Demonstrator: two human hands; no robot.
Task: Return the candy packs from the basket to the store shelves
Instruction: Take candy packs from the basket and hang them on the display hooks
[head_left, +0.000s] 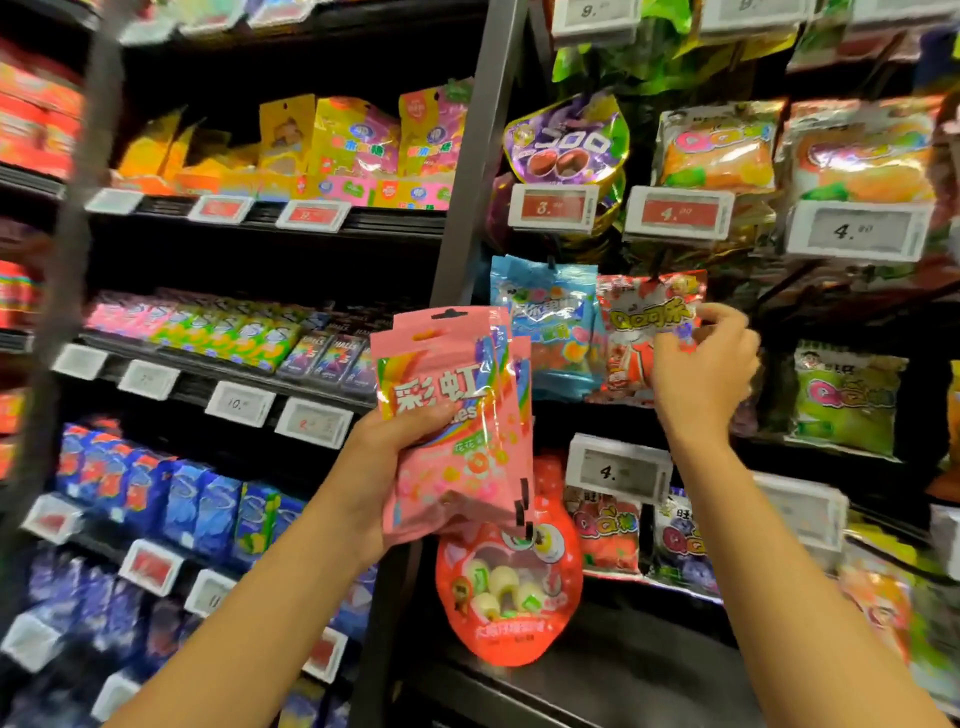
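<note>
A small stack of pink candy packs (457, 415) is gripped in the left hand (384, 467), thumb laid across the front and fingers curled behind, and is held upright in front of the grey upright post (467, 182) that divides the two shelf bays. At least three packs are fanned in the stack; an exact count cannot be made out. The right hand (701, 374) is raised to the hanging display, where the edge of a red candy bag (644, 332) is pinched between its fingertips. A blue candy bag (550, 322) is hung just beside the red one, touching it, and its left edge is covered by the pink packs. Below the pink packs a round red pouch (509, 587) is hung, its top hidden behind them. To the right of the red bag a dark gap is left before a green bag (847, 400). Flat shelves (260, 364) with white price tags (618, 467) along their front edges are seen on the left. The outer parts of the view are blurred, and most print there cannot be read. No basket is in view.
</note>
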